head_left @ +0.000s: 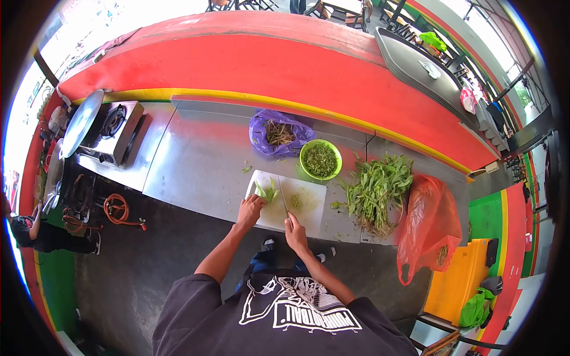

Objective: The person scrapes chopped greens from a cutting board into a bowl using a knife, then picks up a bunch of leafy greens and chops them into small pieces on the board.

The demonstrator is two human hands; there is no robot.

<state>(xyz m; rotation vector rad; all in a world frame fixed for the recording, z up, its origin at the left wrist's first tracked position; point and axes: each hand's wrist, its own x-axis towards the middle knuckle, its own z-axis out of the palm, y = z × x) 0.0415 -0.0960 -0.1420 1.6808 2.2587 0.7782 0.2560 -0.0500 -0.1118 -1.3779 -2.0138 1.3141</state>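
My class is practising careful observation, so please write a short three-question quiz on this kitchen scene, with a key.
1. Which hand grips the knife? (A) left (B) right (C) neither
2. True or false: the green bowl stands between the purple plastic bag and the heap of leafy greens.
3. Fill in: the left hand holds green leaves on a white ____.

Key: 1 B, the right hand; 2 true; 3 cutting board.

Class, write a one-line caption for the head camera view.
Left hand holds green leaves on a white cutting board; right hand grips a knife.
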